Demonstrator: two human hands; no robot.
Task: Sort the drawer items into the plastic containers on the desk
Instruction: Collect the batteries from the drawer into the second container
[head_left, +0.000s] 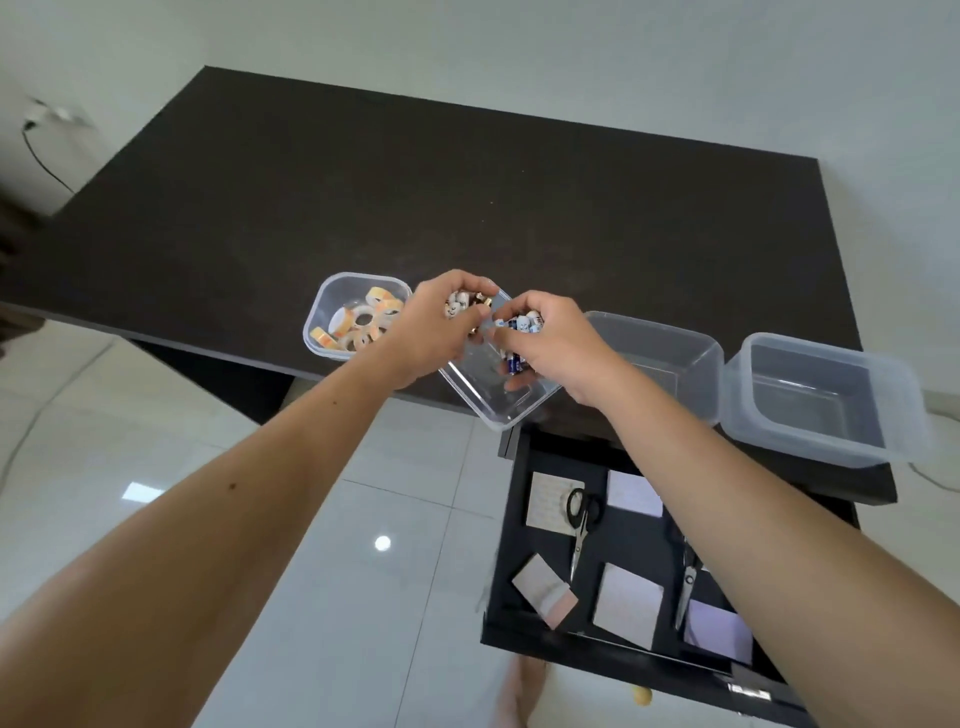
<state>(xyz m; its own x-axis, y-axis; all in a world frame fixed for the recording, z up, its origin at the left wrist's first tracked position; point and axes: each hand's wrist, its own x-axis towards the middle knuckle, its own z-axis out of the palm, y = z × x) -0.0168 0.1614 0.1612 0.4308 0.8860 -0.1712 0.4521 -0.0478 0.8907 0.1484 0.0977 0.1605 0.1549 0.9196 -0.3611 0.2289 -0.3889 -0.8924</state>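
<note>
Dark desk (467, 182), white tiled floor (363, 519)

Four clear plastic containers are sitting in a row along the near edge of the dark desk (467, 182). The leftmost container (332, 312) is holding tape rolls (363, 322). The open black drawer (623, 545) is lying below, right.

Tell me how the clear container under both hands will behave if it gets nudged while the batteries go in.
The clear container looks thin-walled and nearly empty, so probably light and easy to slide. Its near corner overhangs the desk edge, so a push toward you could tip it off. Batteries dropped in may roll on its smooth floor.
</note>
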